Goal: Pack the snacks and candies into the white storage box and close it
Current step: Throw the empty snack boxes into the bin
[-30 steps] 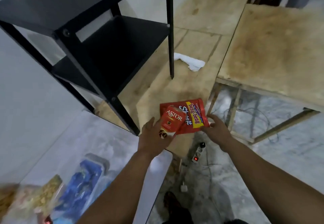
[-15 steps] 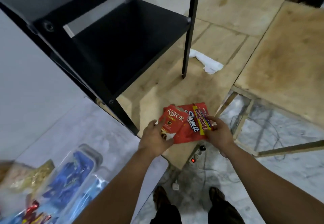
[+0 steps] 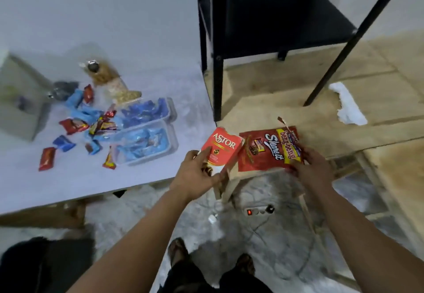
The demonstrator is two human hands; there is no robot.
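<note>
While left hand (image 3: 197,173) grips Astor box (image 3: 221,149), right hand (image 3: 308,166) pinches Beng-Beng pouch (image 3: 267,150) edge; loose candies (image 3: 91,125) on white table (image 3: 137,40).

left hand (image 3: 197,173) gripping Astor box (image 3: 221,149), right hand (image 3: 312,169) pinching Beng-Beng bag (image 3: 266,150)

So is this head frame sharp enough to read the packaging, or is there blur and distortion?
Head view: the Astor box in the left hand and the Beng-Beng pouch in the right hand read clearly; the loose candies at left are soft and smeared; wide-angle bending skews the black shelf legs; lighting dim, bluish.
</note>
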